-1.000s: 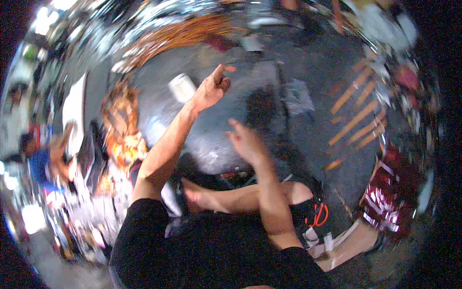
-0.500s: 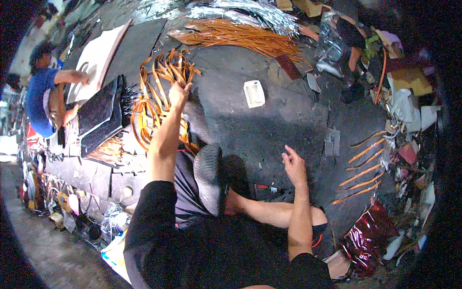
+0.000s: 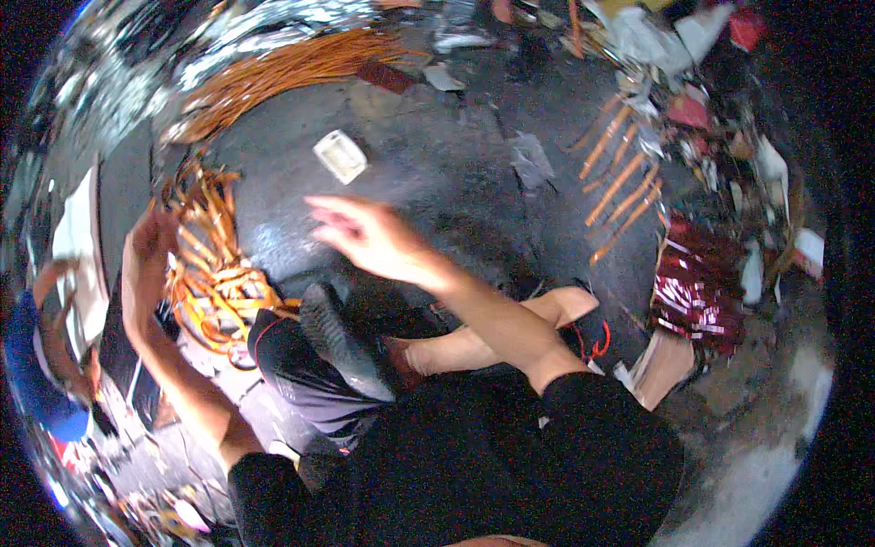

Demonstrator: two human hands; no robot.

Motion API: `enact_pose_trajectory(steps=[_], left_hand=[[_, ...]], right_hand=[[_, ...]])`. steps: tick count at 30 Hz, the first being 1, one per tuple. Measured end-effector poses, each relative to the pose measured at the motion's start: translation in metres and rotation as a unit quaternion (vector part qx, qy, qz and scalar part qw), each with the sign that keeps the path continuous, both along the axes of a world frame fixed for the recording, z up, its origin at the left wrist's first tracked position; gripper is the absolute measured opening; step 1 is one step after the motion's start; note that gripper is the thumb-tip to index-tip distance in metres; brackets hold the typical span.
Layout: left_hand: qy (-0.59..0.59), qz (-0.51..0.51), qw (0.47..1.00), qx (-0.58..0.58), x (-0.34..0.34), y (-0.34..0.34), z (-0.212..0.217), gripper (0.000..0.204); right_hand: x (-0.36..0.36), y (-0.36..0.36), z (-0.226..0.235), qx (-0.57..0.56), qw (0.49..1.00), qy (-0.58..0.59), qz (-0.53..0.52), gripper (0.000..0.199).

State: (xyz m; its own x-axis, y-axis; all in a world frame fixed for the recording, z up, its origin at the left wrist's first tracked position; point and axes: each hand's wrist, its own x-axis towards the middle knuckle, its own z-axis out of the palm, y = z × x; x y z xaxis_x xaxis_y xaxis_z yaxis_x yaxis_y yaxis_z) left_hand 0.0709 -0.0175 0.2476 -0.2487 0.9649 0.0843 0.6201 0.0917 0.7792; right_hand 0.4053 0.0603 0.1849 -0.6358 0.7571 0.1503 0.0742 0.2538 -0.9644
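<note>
A tangled bundle of flat orange strips (image 3: pixel 223 301) lies on the dark floor to the left of my shoe (image 3: pixel 337 337). My left hand (image 3: pixel 152 235) is beside the upper left of that bundle, smeared by motion; whether its fingers grip any strip cannot be made out. Over the floor in front of me, my right hand (image 3: pixel 360 230) reaches leftward with fingers stretched and nothing in it. Just beyond that hand sits a small cream rectangular dish (image 3: pixel 340 156).
Long thin orange strips (image 3: pixel 283 68) lie heaped at the far left. Several short orange strips (image 3: pixel 624 182) are spread at the right, near a shiny maroon sheet (image 3: pixel 697 283). Scraps (image 3: pixel 711 137) cover the far right. A person in blue (image 3: pixel 41 374) sits at the left edge.
The view has swung right, shifting the surroundings left. My right hand has crossed from the right toward the orange bundle. My left hand has moved from the bundle's top to its left side.
</note>
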Motion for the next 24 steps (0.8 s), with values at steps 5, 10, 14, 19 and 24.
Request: enact_pose_trajectory(steps=[5, 10, 14, 19, 24], left_hand=[[-0.046, -0.127, 0.982, -0.134, 0.077, 0.000, 0.002, 0.015], [-0.133, -0.167, 0.960, -0.182, 0.070, 0.009, -0.059, 0.013], [-0.115, -0.208, 0.962, -0.133, 0.078, 0.044, -0.143, 0.014], [-0.268, -0.197, 0.928, -0.168, 0.124, 0.093, -0.212, 0.018], [0.054, -0.196, 0.976, -0.075, 0.175, 0.115, -0.215, 0.020]], right_hand=[[-0.055, 0.004, 0.004, 0.072, 0.992, -0.005, 0.105, 0.052], [0.019, 0.041, -0.032, -0.195, 0.956, -0.048, 0.212, 0.040], [0.103, 0.090, -0.051, -0.102, 0.976, -0.115, 0.155, 0.039], [0.140, 0.135, -0.063, 0.096, 0.917, -0.384, -0.051, 0.039], [0.122, 0.150, -0.106, 0.327, 0.838, -0.400, -0.178, 0.045]])
